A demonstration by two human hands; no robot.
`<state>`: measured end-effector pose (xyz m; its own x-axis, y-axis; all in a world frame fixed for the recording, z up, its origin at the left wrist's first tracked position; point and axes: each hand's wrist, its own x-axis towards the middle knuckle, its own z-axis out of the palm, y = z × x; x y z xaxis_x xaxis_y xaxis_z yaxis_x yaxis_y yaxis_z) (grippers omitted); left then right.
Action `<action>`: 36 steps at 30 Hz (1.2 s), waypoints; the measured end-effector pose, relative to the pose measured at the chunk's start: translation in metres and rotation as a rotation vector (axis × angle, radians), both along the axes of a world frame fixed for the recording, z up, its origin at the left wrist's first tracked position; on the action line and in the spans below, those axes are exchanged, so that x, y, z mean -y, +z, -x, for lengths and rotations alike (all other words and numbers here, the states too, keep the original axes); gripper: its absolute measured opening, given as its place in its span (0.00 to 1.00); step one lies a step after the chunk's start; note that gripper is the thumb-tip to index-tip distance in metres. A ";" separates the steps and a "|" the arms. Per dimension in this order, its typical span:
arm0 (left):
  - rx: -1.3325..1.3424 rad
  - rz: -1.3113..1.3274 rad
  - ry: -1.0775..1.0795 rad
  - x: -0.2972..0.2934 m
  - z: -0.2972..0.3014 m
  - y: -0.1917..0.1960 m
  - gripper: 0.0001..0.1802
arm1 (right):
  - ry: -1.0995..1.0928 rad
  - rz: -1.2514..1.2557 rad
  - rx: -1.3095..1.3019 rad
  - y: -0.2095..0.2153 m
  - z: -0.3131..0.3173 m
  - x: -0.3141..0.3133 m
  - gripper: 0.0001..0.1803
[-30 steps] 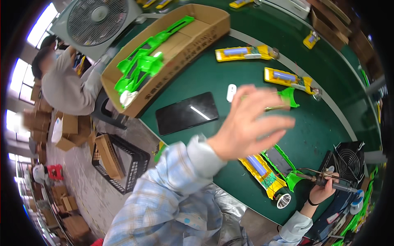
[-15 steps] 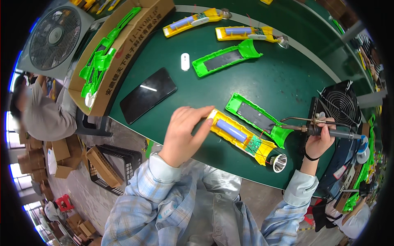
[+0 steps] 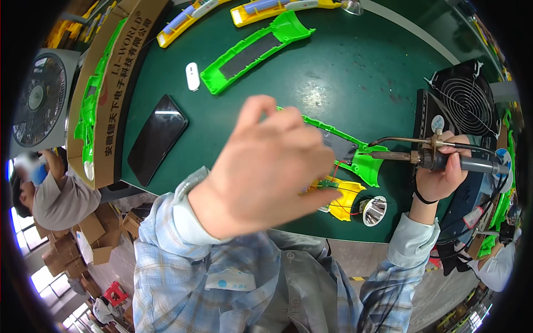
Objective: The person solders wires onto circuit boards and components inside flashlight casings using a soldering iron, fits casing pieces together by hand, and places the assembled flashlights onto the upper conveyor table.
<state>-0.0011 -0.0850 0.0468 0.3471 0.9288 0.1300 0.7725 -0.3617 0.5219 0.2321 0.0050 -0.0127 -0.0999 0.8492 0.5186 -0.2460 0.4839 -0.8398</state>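
Note:
My left hand (image 3: 266, 166) fills the middle of the view, fingers curled over a yellow flashlight body (image 3: 341, 201) with red wires that lies at the near table edge. Whether it grips that body is hidden by the hand's back. A green shell half (image 3: 355, 152) lies just behind the yellow body, and a silver reflector cup (image 3: 375, 211) sits at its right end. My right hand (image 3: 441, 177) is shut on a soldering iron (image 3: 427, 158), whose tip points left toward the green shell.
On the green table (image 3: 333, 77) lie a black phone (image 3: 155, 139), a small white oval piece (image 3: 192, 76), another green shell (image 3: 252, 53) and yellow flashlight bodies (image 3: 277, 8). A cardboard box (image 3: 114, 89) of green parts stands left, a black fan (image 3: 463, 105) right. Another person (image 3: 50, 194) sits lower left.
My left hand came down from mid-air onto the yellow flashlight body and now covers it. The view has moved closer to the table edge. My right hand still holds the soldering iron.

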 end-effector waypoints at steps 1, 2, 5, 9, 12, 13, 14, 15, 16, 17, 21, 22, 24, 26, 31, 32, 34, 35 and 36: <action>-0.016 -0.023 -0.023 0.000 -0.007 -0.001 0.10 | -0.007 0.004 0.007 0.000 -0.001 -0.001 0.11; 0.040 -0.036 -0.068 0.000 -0.013 -0.006 0.11 | -0.035 -0.058 0.020 0.002 0.000 -0.002 0.11; 0.109 -0.118 -0.114 -0.002 -0.031 -0.024 0.12 | -0.126 -0.147 0.082 0.002 -0.004 -0.002 0.12; 0.016 -0.195 -0.182 -0.004 -0.043 -0.034 0.08 | -0.242 -0.233 0.134 0.002 -0.001 -0.003 0.11; -0.012 -0.258 -0.194 -0.010 -0.044 -0.036 0.09 | -0.272 -0.241 0.159 0.005 -0.001 -0.004 0.11; -0.021 -0.271 -0.192 -0.009 -0.045 -0.035 0.09 | -0.306 -0.250 0.175 0.007 -0.002 -0.003 0.11; -0.009 -0.261 -0.200 -0.004 -0.043 -0.032 0.10 | -0.258 -0.235 0.115 0.005 0.001 -0.002 0.10; 0.018 -0.267 -0.221 -0.004 -0.042 -0.032 0.10 | -0.257 -0.239 0.099 0.002 0.000 -0.002 0.10; 0.069 -0.273 -0.227 -0.006 -0.040 -0.031 0.10 | -0.252 -0.241 0.104 0.002 -0.001 -0.003 0.10; 0.134 -0.289 -0.216 -0.008 -0.040 -0.033 0.11 | -0.248 -0.241 0.111 0.002 -0.002 -0.001 0.10; 0.266 -0.131 -0.191 -0.007 -0.031 -0.025 0.16 | -0.245 -0.140 0.107 0.005 0.006 0.003 0.11; 0.222 -0.200 -0.196 -0.006 -0.030 -0.024 0.17 | -0.246 -0.126 0.087 0.006 0.009 0.003 0.11; 0.111 -0.278 -0.206 0.004 -0.033 -0.021 0.15 | -0.232 -0.116 0.081 0.008 0.007 0.007 0.10; -0.035 -0.334 -0.232 0.004 -0.036 -0.027 0.09 | -0.239 -0.143 0.064 0.007 0.008 0.007 0.09; 0.111 -0.364 -0.214 0.004 -0.039 -0.030 0.05 | -0.263 -0.113 0.076 0.004 0.005 0.007 0.09; 0.028 -0.371 -0.232 0.004 -0.037 -0.031 0.05 | -0.246 -0.091 0.087 0.006 0.007 0.007 0.09; -0.050 -0.337 -0.266 0.002 -0.034 -0.034 0.03 | -0.255 -0.078 0.120 0.008 0.008 0.007 0.09; -0.041 -0.352 -0.271 0.002 -0.032 -0.034 0.03 | -0.278 -0.100 0.127 0.012 0.013 0.008 0.09; 0.111 -0.354 -0.227 0.001 -0.031 -0.033 0.03 | -0.270 -0.097 0.129 0.013 0.012 0.009 0.09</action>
<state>0.0296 -0.0864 0.0137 0.5036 0.7216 0.4750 0.5987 -0.6879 0.4102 0.2197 -0.0040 0.0000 0.0527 0.8009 0.5965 0.0078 0.5970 -0.8022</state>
